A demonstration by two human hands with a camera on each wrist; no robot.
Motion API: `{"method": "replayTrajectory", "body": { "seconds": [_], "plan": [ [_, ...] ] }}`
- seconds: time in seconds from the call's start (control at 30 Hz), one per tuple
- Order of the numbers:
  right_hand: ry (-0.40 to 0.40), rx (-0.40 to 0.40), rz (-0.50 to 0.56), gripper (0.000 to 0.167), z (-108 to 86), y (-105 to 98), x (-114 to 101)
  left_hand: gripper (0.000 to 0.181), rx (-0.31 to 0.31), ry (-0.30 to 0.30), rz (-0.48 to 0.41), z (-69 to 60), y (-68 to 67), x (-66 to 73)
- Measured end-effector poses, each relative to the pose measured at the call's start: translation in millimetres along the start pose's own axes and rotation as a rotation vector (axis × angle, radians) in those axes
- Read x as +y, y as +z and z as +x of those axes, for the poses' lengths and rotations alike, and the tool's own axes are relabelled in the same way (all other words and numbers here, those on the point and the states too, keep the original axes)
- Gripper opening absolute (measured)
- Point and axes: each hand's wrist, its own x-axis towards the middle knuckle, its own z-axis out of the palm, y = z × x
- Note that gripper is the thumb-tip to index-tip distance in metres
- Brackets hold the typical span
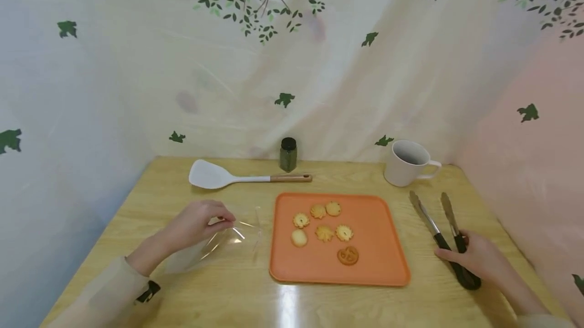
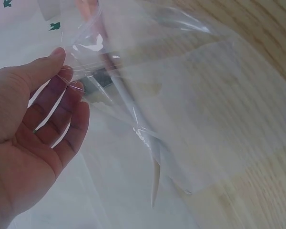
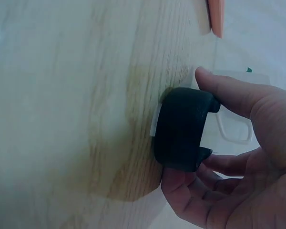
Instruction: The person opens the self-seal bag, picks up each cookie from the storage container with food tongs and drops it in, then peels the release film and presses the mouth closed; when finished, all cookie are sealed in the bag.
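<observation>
My left hand (image 1: 201, 221) pinches the edge of a clear plastic bag (image 1: 228, 244) between thumb and fingertips, left of the orange tray (image 1: 374, 267). In the left wrist view the bag (image 2: 205, 119) spreads out from the fingertips of that hand (image 2: 43, 109). At the right, my right hand (image 1: 483, 257) holds metal tongs with black handles (image 1: 465, 275), their tips apart and pointing away. The right wrist view shows the black handle end (image 3: 181, 129) between thumb and fingers of the hand (image 3: 248, 157). Several cookies (image 1: 324, 233) lie on the tray.
A white spatula (image 1: 212, 175) with a wooden handle lies behind the bag and tray. Near the back edge of the wooden table (image 1: 219, 307) stand a dark-lidded jar (image 1: 288, 155) and, further right, a white mug (image 1: 403, 166). A leaf-patterned cloth hangs behind.
</observation>
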Motion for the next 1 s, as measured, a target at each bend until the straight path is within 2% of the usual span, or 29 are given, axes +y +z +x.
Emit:
{"method": "replayTrajectory", "body": {
  "seconds": [0.33, 0.5, 0.73, 1.0],
  "plan": [
    [-0.012, 0.043, -0.064, 0.083, -9.3, -3, 3, 0.010, -0.007, 0.004, -0.022, 5.2, 0.3, 1.2],
    [-0.014, 0.047, -0.087, 0.085, -13.7, -3, 5, 0.010, -0.007, 0.007, -0.030, 6.2, 1.8, 0.6],
    [-0.009, 0.062, -0.059, 0.052, -16.6, 7, -1, 0.010, -0.006, -0.011, -0.028, -3.8, -0.5, -0.6],
    [-0.003, 0.077, -0.047, 0.052, -13.2, 6, -3, 0.010, 0.007, -0.046, -0.029, -8.7, -3.4, 0.2]
  ]
}}
